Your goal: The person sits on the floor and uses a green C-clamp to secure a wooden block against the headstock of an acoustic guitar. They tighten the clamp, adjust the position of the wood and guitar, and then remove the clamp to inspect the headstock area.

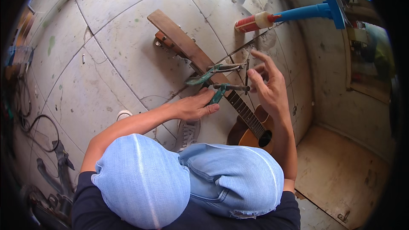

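An acoustic guitar (238, 135) lies slanting on the floor. A brown wooden board (179, 38) runs along its neck, and tuning pegs show beside it. Two green C-clamps, one higher (206, 76) and one lower (220, 93), are fixed across the board and neck. My left hand (196, 105) is at the neck by the lower clamp, thumb apart, fingertips partly hidden behind the neck. My right hand (269, 86) is raised beside the clamp screws, index finger stretched out, thumb close to a thin turning bar (247, 76). Nothing shows gripped in it.
A red and white glue bottle (254, 22) with a red nozzle lies beyond the guitar, beside a blue table leg (302, 12). Cables (42, 123) and dark metal gear (59, 170) lie at the left. A wooden panel (341, 176) is at the right.
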Tool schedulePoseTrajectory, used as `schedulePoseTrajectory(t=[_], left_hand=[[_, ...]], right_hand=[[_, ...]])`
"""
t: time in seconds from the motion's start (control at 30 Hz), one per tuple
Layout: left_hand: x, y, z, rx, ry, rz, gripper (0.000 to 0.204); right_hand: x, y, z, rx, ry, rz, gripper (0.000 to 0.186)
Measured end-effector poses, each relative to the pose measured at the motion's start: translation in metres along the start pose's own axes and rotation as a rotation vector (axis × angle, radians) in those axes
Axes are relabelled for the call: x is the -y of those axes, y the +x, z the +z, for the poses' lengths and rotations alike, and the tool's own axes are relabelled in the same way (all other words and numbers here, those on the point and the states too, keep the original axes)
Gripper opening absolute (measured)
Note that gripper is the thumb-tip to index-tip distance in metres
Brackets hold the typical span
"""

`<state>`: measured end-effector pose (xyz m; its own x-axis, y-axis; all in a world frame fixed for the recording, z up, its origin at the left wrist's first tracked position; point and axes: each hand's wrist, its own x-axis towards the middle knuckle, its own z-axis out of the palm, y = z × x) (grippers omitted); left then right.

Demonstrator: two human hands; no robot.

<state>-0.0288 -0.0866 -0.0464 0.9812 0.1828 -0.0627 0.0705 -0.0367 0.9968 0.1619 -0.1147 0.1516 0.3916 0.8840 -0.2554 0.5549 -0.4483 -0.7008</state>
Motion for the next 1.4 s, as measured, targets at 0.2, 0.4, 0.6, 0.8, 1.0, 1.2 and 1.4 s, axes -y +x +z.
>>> schedulePoseTrajectory(t=[0.2, 0.4, 0.6, 0.8, 1.0, 1.2, 1.4], left_hand=[[0.006, 0.001, 0.003, -0.049, -0.009, 0.059, 0.061], [0.011, 0.005, 0.006, 0.022, -0.044, -0.007, 0.067], [0.015, 0.004, 0.010, -0.001, -0.088, 0.001, 0.071], [0.005, 0.004, 0.012, -0.079, -0.106, 0.012, 0.070], [-0.003, 0.005, 0.009, -0.139, -0.154, -0.019, 0.065], [-0.011, 0.011, 0.000, -0.078, -0.157, -0.048, 0.065], [-0.003, 0.011, -0.004, -0.035, -0.124, -0.099, 0.060]], right_hand=[[-0.007, 0.006, 0.001, 0.046, -0.101, -0.092, 0.036], [-0.005, 0.007, -0.003, 0.111, 0.123, 0.096, 0.038], [-0.002, -0.004, 0.002, 0.129, 0.033, 0.059, 0.041], [-0.005, -0.028, 0.007, 0.130, 0.025, -0.014, 0.043], [0.009, -0.031, 0.005, 0.113, -0.171, -0.020, 0.041], [-0.005, -0.021, 0.000, 0.040, -0.207, -0.103, 0.029], [-0.013, -0.014, 0.003, -0.066, -0.530, -0.505, 0.025]])
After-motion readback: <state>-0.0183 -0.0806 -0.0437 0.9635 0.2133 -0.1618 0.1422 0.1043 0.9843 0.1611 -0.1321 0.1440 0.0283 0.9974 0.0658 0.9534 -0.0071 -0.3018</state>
